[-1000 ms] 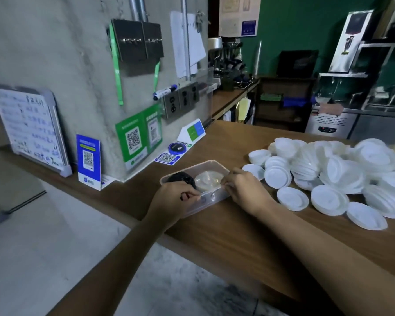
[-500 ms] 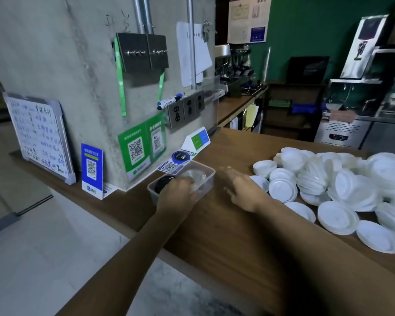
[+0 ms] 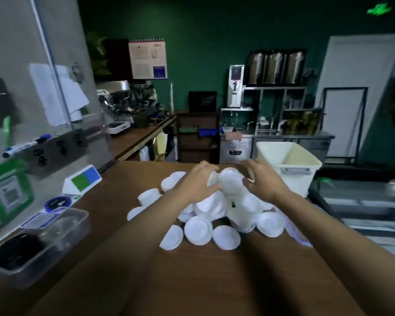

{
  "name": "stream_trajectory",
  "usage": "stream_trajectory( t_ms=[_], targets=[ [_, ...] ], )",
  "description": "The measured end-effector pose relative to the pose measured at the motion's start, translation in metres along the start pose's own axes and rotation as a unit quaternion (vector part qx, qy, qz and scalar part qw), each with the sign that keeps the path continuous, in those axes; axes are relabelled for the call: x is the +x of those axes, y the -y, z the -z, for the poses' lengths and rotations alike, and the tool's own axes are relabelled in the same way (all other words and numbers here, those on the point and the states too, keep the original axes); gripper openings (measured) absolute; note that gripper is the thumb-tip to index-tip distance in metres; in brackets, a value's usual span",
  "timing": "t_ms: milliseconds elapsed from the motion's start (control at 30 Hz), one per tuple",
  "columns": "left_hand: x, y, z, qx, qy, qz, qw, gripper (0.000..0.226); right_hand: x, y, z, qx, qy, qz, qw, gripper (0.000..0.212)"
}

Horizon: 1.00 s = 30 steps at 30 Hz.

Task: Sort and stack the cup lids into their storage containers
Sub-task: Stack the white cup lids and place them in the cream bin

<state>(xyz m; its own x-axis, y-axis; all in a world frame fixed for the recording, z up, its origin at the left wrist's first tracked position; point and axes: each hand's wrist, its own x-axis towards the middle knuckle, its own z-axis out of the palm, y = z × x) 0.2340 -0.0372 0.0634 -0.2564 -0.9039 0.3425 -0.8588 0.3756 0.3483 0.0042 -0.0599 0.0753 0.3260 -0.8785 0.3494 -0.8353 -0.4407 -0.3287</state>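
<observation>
A pile of white lids is spread on the bench, and both hands are held over its far crest. The left hand is set on the left flank of the top clump, with fingers curled over its upper edge and the thumb tucked under, so that it is judged to be gripped. The right hand is set against the clump's right flank with fingers bent inward. Because of motion blur it cannot be told whether that side is truly clamped or only touched. The hands are kept apart by the clump alone, and neither is clearly nearer to it.

The coming move is judged to turn on this: the clump lies directly between the hands at the crest of the pile, while the white bin stands just beyond the pile, to its far right, on the right hand's side. A clear tray holding black lids and clear lids lies well to the near left of the pile.

The lids are seen as round, shallow, matte white discs with raised rims, so no long axis is offered. Some are nested in short stacks and others lie singly, tipped at the near edge of the pile. The clump appears to be tilted rather than upright. Most of the sorting is judged to be undone.
</observation>
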Motion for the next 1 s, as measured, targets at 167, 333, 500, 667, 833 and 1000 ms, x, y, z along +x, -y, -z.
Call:
stream_trajectory(
  t_ms=[167,333,500,667,833,1000],
  targets=[
    [0.101,-0.073,-0.053,0.000,0.018,-0.062,0.998,0.053,0.006,-0.106,0.037,-0.017,-0.025,-0.075,0.997,0.055],
    [0.169,-0.111,-0.112,0.054,0.060,-0.080,0.993,0.058,0.027,-0.183,0.038,-0.054,-0.013,-0.101,0.993,0.065],
    [0.205,-0.116,-0.140,0.153,0.067,-0.073,0.983,0.043,0.042,-0.223,0.024,-0.128,0.013,-0.119,0.985,0.066],
    [0.210,-0.111,-0.155,0.210,0.007,-0.091,0.973,0.030,0.046,-0.230,0.007,-0.196,-0.014,-0.120,0.973,0.055],
    [0.198,-0.117,-0.146,0.204,-0.040,-0.122,0.970,0.035,0.039,-0.220,0.017,-0.216,-0.041,-0.123,0.968,0.052],
    [0.180,-0.128,-0.106,0.166,-0.073,-0.162,0.970,0.032,0.017,-0.185,0.065,-0.207,-0.074,-0.100,0.970,0.050]
  ],
)
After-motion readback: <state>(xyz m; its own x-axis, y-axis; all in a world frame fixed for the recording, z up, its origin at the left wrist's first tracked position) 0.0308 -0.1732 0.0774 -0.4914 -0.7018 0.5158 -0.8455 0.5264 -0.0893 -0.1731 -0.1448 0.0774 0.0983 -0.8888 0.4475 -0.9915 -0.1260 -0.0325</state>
